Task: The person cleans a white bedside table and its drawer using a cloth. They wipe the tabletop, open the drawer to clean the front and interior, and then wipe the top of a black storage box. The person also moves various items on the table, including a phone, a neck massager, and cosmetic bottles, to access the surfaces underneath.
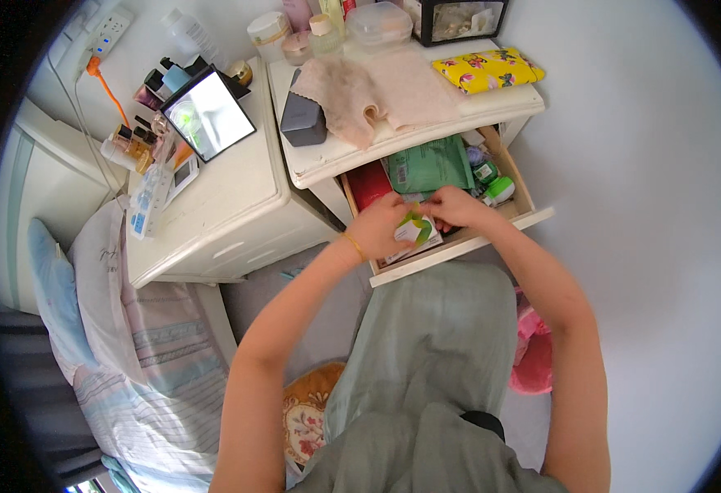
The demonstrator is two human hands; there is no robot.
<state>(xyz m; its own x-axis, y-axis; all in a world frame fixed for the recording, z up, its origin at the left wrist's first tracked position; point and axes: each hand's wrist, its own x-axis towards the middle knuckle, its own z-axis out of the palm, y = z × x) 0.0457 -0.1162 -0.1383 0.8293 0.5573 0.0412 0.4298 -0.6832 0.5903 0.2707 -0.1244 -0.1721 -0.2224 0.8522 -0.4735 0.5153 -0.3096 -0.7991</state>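
A small white cardboard box with a green swirl (423, 229) is in the front of an open wooden drawer (462, 251). My left hand (379, 225) grips its left side, thumb across the near face. At the box's upper edge, the bent fingers of my right hand (454, 208) touch or nearly touch it; what they pinch is hidden. Behind both hands lies a green packet (433, 165). Something red and flat (368, 183) fills the drawer's left side. To the right sit a bottle with a bright green cap (500, 189) and a darker green container (485, 172).
A pale cloth (409, 86), dark grey case (305, 117) and yellow patterned pouch (488, 69) lie on the cabinet top (311, 169). A mirror (209, 114) and cosmetics stand on the left cabinet (243, 179). A bed (163, 345) is at left, a wall (637, 185) at right.
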